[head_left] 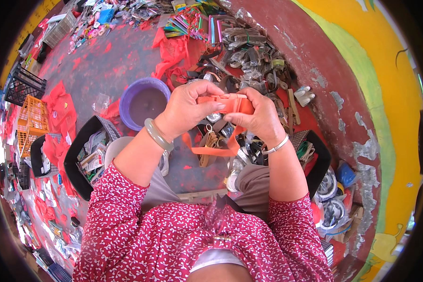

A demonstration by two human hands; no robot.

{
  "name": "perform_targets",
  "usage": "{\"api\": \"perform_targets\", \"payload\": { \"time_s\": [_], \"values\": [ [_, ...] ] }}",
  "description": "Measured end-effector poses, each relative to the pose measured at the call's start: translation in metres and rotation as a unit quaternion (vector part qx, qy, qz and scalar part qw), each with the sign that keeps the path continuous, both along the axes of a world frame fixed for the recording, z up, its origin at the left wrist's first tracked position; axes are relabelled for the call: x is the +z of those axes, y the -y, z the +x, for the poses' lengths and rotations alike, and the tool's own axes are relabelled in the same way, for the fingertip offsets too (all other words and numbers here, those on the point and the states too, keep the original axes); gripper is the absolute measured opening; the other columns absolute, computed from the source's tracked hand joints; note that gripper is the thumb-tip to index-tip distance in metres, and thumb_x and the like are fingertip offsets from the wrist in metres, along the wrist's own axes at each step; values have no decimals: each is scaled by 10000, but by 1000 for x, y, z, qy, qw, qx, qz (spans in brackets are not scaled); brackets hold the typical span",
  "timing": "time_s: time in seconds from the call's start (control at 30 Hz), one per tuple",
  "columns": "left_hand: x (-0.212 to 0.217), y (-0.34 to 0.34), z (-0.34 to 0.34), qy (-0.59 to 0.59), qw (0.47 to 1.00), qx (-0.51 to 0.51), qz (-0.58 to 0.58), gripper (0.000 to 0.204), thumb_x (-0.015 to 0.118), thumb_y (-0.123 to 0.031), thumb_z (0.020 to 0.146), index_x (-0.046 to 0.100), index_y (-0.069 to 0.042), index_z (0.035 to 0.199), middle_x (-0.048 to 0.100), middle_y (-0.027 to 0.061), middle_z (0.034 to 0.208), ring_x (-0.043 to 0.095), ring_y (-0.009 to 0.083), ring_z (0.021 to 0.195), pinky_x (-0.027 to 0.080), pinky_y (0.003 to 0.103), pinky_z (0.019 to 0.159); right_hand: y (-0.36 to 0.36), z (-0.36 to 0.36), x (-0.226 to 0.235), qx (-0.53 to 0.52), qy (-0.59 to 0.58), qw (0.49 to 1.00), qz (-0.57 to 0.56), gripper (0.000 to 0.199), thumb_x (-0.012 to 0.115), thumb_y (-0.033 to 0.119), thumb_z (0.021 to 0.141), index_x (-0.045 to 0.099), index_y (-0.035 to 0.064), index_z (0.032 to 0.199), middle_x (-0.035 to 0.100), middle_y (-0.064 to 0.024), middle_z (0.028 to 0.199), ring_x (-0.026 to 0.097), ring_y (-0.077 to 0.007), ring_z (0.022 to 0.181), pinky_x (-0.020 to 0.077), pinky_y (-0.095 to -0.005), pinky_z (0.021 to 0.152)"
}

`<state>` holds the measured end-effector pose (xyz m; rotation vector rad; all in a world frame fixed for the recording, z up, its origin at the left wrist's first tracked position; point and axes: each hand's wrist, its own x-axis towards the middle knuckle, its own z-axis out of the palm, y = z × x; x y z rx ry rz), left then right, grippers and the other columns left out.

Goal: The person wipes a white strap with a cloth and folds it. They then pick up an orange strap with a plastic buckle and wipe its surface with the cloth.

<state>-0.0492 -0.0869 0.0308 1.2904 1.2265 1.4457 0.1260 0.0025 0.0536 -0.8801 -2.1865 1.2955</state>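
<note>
Out in front of me, both hands grip an orange strap (237, 104), which looks like a belt and is folded or bunched between them. A loop of it hangs below my hands. My left hand (185, 105) pinches the strap's left part between thumb and fingers. On the other side, my right hand (263, 117) has its thumb in front and its fingers over the top edge. Below and beyond the strap lies a heap of belts and plastic-wrapped straps (253, 49).
A purple bucket of murky water (145, 101) stands left of my hands. Black bins flank my knees, the left bin (75, 155) holding packets. Further left are orange crates (33, 117) and red cloth (61, 113). A peeling red wall (333, 89) rises at right.
</note>
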Motion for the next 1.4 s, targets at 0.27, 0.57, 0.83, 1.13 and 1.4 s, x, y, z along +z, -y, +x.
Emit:
{"api": "perform_targets", "payload": {
  "time_s": [0.27, 0.57, 0.83, 1.13, 1.4],
  "values": [
    [2, 0, 2, -38, 999, 10, 27, 169, 648, -36, 781, 566, -21, 928, 584, 0, 888, 534, 42, 806, 449, 197, 709, -4, 8, -2, -25, -60, 995, 80, 216, 688, 146, 709, 584, 14, 844, 561, -38, 658, 491, -60, 585, 424, -229, 531],
    [8, -1, -1, 49, 997, -50, -10, 176, 654, -27, 773, 561, -22, 922, 564, -4, 847, 539, 46, 782, 452, 192, 701, -16, 20, -2, 85, -127, 980, -124, 88, 609, 52, 806, 578, -22, 843, 596, -22, 686, 567, -71, 633, 458, -206, 550],
    [2, -3, -3, 46, 995, -83, -33, 172, 646, 3, 766, 561, -13, 915, 555, -7, 826, 533, 36, 763, 446, 185, 677, -13, 18, 15, 93, 14, 980, -173, 115, 614, 47, 786, 583, -15, 878, 582, -12, 690, 527, -50, 591, 436, -204, 528],
    [7, -6, -5, -85, 991, -90, -55, 240, 620, -92, 819, 535, 1, 1024, 554, 3, 931, 517, 55, 846, 433, 210, 740, -14, 17, -7, 72, -35, 974, 213, 220, 608, 12, 743, 586, 44, 960, 618, -115, 794, 592, -251, 625, 454, -290, 544],
    [0, -10, -9, -37, 981, -165, -90, 420, 559, -192, 877, 443, 20, 1221, 553, 23, 1010, 513, 72, 896, 447, 230, 778, -16, 9, -9, 44, -49, 889, 452, 269, 614, 12, 702, 602, 73, 964, 637, -107, 967, 614, -263, 672, 476, -320, 570]
  ]
}}
